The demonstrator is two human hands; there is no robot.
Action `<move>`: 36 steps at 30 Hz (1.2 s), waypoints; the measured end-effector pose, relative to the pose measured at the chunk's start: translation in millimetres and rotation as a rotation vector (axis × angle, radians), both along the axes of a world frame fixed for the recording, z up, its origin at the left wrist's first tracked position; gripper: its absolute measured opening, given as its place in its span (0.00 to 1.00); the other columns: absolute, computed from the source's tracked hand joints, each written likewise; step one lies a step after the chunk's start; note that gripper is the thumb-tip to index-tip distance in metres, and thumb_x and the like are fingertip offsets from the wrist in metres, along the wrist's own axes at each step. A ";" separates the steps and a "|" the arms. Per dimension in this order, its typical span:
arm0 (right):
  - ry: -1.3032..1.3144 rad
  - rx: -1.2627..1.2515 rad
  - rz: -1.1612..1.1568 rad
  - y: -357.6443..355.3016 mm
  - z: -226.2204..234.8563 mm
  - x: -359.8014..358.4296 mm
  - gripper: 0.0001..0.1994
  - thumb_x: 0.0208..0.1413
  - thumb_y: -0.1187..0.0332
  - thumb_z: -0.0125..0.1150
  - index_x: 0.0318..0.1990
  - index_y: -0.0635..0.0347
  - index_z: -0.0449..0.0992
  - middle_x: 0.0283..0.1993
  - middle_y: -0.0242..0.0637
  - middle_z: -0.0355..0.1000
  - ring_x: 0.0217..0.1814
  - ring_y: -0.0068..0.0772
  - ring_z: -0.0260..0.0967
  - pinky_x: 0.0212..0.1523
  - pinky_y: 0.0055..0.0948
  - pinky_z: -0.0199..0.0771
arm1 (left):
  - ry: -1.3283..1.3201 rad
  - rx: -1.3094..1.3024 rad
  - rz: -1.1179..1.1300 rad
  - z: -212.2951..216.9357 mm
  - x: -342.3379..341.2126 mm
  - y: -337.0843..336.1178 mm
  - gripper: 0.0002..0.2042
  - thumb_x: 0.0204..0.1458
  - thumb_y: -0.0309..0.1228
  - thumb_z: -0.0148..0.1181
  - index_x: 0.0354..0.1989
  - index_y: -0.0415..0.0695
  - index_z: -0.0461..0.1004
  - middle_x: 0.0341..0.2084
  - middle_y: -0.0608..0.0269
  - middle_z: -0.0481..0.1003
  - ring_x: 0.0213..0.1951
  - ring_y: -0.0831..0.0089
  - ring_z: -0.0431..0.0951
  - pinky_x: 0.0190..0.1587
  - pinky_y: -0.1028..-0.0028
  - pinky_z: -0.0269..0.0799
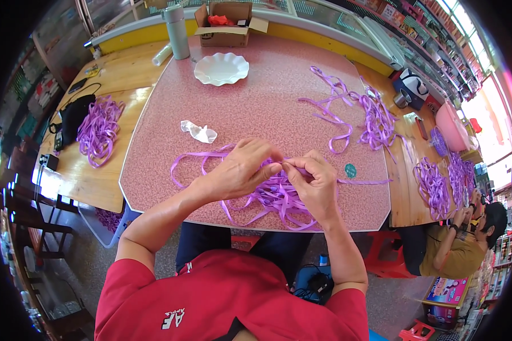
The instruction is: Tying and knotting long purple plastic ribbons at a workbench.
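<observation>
While both hands meet over the near edge of the pink table (256, 108), the left hand (242, 167) and right hand (316, 182) pinch a strand of the purple ribbon pile (273, 199) between their fingertips. More purple ribbon (370, 116) lies farther right, with a white plate (221, 69) beyond.

Both bare forearms rise from red short sleeves and angle inward until the hands meet above the near edge of the pink table (256, 102). The left hand (246, 167) is curled, fingertips pinched together. The right hand (316, 182) faces it, fingers bent, its fingertips touching the left's.
</observation>
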State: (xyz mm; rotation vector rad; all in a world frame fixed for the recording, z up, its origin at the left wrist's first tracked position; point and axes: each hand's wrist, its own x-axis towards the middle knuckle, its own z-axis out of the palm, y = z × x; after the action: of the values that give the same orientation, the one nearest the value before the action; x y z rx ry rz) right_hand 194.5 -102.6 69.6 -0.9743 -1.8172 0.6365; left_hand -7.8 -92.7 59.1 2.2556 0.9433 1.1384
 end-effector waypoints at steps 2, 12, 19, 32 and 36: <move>-0.011 -0.005 0.030 0.1 -0.6 1.0 0.03 0.53 0.78 0.68 0.36 0.64 0.82 0.28 0.28 0.68 0.27 0.16 0.63 0.26 0.19 0.60 | 0.087 0.113 -0.056 -3.7 3.2 2.7 0.07 0.60 0.31 0.57 0.39 0.40 0.71 0.33 0.56 0.72 0.41 0.56 0.74 0.53 0.59 0.65; 0.016 -0.041 0.077 0.4 -0.2 4.2 0.04 0.55 0.78 0.65 0.37 0.66 0.81 0.29 0.28 0.69 0.29 0.15 0.63 0.27 0.18 0.61 | -0.318 -0.466 -0.125 -10.0 6.0 -3.0 0.10 0.68 0.33 0.49 0.39 0.39 0.68 0.30 0.64 0.69 0.39 0.78 0.70 0.47 0.74 0.67; 0.145 -0.105 0.138 6.0 9.7 12.8 0.05 0.56 0.79 0.65 0.39 0.65 0.81 0.34 0.27 0.72 0.33 0.13 0.67 0.30 0.15 0.63 | -0.530 -0.719 -0.359 -14.1 -7.0 -3.0 0.09 0.66 0.35 0.53 0.44 0.42 0.69 0.39 0.66 0.72 0.46 0.79 0.71 0.53 0.74 0.67; 0.430 -0.312 0.070 4.1 -16.9 -8.2 0.04 0.59 0.73 0.66 0.38 0.64 0.81 0.29 0.21 0.73 0.30 0.09 0.64 0.30 0.13 0.64 | -0.775 -0.449 -0.079 -13.9 14.7 -3.6 0.03 0.58 0.28 0.62 0.37 0.43 0.75 0.40 0.62 0.78 0.49 0.67 0.75 0.52 0.67 0.68; 0.405 -0.432 0.077 4.6 -17.0 2.4 0.06 0.61 0.69 0.64 0.37 0.63 0.81 0.29 0.24 0.72 0.25 0.10 0.60 0.24 0.15 0.57 | -0.081 0.314 0.142 -3.1 14.2 -2.0 0.07 0.50 0.26 0.66 0.36 0.44 0.75 0.40 0.65 0.77 0.49 0.60 0.75 0.51 0.61 0.66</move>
State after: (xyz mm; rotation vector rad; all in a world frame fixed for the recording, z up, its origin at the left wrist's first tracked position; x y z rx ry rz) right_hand 197.0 -97.9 52.6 -0.9675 -1.3877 1.2163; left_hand 6.3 -94.7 56.1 2.3912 0.9617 1.5211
